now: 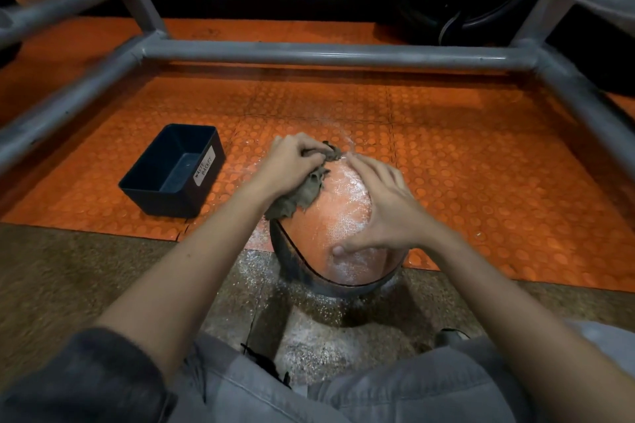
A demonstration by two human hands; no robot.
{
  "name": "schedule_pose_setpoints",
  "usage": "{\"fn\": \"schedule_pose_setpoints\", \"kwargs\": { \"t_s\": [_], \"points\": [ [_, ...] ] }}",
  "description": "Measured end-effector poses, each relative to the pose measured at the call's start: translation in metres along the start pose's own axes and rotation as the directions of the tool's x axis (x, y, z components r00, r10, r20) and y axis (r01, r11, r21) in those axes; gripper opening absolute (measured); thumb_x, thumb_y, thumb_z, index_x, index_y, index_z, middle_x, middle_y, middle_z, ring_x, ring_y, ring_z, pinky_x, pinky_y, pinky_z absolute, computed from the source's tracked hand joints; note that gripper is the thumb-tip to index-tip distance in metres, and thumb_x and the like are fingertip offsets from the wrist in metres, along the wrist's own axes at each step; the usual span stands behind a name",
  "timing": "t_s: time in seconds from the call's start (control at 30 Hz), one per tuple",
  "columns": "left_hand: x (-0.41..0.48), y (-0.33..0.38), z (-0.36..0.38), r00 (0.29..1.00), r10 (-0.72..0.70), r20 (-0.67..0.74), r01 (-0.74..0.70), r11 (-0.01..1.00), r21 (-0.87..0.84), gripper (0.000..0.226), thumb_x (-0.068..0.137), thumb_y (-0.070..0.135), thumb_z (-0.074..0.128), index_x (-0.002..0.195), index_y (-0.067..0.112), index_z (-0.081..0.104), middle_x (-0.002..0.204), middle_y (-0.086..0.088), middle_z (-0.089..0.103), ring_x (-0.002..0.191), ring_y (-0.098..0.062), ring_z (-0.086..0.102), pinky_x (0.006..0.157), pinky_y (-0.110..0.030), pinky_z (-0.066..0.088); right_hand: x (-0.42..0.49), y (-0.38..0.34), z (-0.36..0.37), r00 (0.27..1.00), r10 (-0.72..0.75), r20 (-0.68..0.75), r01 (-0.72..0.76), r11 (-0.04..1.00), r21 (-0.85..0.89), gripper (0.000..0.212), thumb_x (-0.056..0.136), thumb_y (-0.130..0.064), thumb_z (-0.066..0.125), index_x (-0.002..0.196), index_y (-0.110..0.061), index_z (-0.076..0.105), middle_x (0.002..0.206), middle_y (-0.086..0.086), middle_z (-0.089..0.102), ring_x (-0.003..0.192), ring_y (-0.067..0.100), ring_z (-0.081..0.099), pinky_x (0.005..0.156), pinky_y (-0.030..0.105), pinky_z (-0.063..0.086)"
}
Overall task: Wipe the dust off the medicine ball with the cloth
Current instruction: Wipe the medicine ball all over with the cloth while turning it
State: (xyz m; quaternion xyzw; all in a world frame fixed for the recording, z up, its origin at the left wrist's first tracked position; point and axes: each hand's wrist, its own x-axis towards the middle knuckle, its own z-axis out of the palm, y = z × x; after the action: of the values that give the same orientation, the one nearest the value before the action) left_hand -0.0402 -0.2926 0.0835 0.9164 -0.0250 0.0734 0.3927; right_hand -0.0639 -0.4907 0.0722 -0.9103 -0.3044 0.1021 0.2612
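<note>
Across the far half, orange studded mat under a grey tubular frame; across the near half, speckled floor.

At centre, straddling the edge between mat and floor, the medicine ball. Round, so no long axis to speak of. Faces its orange textured panel upward, with a dark curved band wrapping the near and left side.

Left of the ball and apart from it, a dark bin labelled as a waste basket, open side up.

On the ball's upper right, the right hand. Lies flat with fingers straight and spread, grips nothing, and looks to be steadying the ball.

On the far-left top, the left hand. Curls its fingers round a bunched grey-brown cloth and presses it to the surface.

Across the upper panel between the hands, and scattered on the floor around, white dust.

Step in hand, by judgement: wiping begun, far from finished. Next move calls for dragging the cloth rightward and nearer over the powdered panel, with the flat hand shifted or the ball turned to expose what sits beneath the palm.
</note>
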Motion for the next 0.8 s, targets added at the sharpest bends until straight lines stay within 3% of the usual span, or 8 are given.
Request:
{"fn": "schedule_pose_setpoints", "kwargs": {
  "t_s": [0.07,0.17,0.27,0.4,0.53,0.6,0.73,0.8],
  "points": [
    [-0.019,0.003,-0.001,0.997,0.069,-0.028,-0.068,0.996,0.058,0.022,0.090,0.019,0.057,0.102,0.034,0.068,0.108,0.011,0.059,0.111,-0.023,0.046,0.100,-0.037,0.031,0.001,0.000,-0.001,1.000,-0.002,-0.002,0.002,1.000,0.011,0.140,0.042,-0.075,0.072,0.150,-0.034,-0.007,0.154,-0.018,-0.001,0.140,0.009,0.000,0.114,0.054,0.017],
    [-0.059,0.013,-0.004,0.977,0.212,-0.025,-0.206,0.965,0.161,0.020,0.090,0.024,0.056,0.106,0.028,0.069,0.111,0.018,0.054,0.106,-0.015,0.035,0.083,-0.021,0.024,0.002,0.000,-0.002,1.000,-0.008,0.014,0.008,1.000,0.009,0.143,0.043,-0.071,0.077,0.150,-0.033,-0.010,0.155,-0.017,-0.002,0.141,0.009,-0.001,0.114,0.054,0.016],
    [-0.089,0.010,-0.003,0.908,0.416,0.049,-0.416,0.884,0.215,0.027,0.086,0.035,0.051,0.100,0.027,0.072,0.107,0.020,0.055,0.099,-0.018,0.038,0.086,-0.018,0.026,0.003,-0.003,-0.002,0.999,-0.027,0.029,0.026,1.000,0.003,0.144,0.044,-0.068,0.079,0.149,-0.032,-0.013,0.155,-0.017,-0.002,0.140,0.007,-0.001,0.113,0.051,0.016],
    [-0.076,0.010,-0.003,0.955,0.295,-0.012,-0.291,0.948,0.131,0.032,0.085,0.041,0.047,0.102,0.028,0.071,0.106,0.023,0.054,0.100,-0.014,0.035,0.086,-0.020,0.027,0.004,-0.006,-0.001,0.999,-0.028,0.026,0.029,0.999,-0.034,0.142,0.048,-0.068,0.078,0.149,-0.029,-0.014,0.155,-0.016,-0.003,0.139,0.005,-0.003,0.114,0.050,0.011],
    [-0.022,0.005,-0.005,0.999,0.033,-0.024,-0.032,0.999,0.044,0.021,0.092,0.022,0.055,0.103,0.032,0.068,0.105,0.013,0.056,0.111,-0.021,0.041,0.097,-0.036,0.032,0.001,-0.009,0.000,1.000,-0.003,0.020,0.003,1.000,-0.018,0.143,0.044,-0.075,0.070,0.149,-0.029,-0.014,0.156,-0.017,-0.006,0.141,0.008,-0.005,0.114,0.050,0.011],
    [-0.010,0.004,-0.004,1.000,-0.014,-0.019,0.014,1.000,-0.024,0.023,0.090,0.018,0.057,0.096,0.037,0.068,0.103,0.011,0.059,0.113,-0.025,0.045,0.103,-0.041,0.033,0.001,-0.007,0.000,1.000,0.018,0.012,-0.018,1.000,-0.007,0.143,0.045,-0.073,0.073,0.150,-0.028,-0.013,0.156,-0.016,-0.006,0.143,0.010,-0.005,0.114,0.052,0.012],
    [-0.050,0.023,0.005,0.990,0.121,-0.074,-0.114,0.989,0.093,0.020,0.090,0.017,0.057,0.102,0.026,0.071,0.100,0.022,0.052,0.105,-0.015,0.035,0.082,-0.020,0.022,0.003,-0.002,0.001,0.999,0.033,-0.010,-0.033,0.999,0.030,0.143,0.046,-0.066,0.082,0.151,-0.026,-0.006,0.157,-0.013,-0.002,0.143,0.013,-0.002,0.116,0.048,0.013],
    [-0.082,0.025,0.010,0.970,0.240,-0.042,-0.234,0.964,0.123,0.020,0.088,0.026,0.057,0.102,0.026,0.071,0.101,0.032,0.047,0.103,-0.012,0.032,0.085,-0.009,0.018,0.005,0.000,0.000,0.999,0.034,-0.010,-0.034,0.999,0.036,0.143,0.046,-0.064,0.083,0.152,-0.024,-0.003,0.157,-0.011,0.001,0.143,0.013,-0.001,0.117,0.049,0.013]
  ]
}}
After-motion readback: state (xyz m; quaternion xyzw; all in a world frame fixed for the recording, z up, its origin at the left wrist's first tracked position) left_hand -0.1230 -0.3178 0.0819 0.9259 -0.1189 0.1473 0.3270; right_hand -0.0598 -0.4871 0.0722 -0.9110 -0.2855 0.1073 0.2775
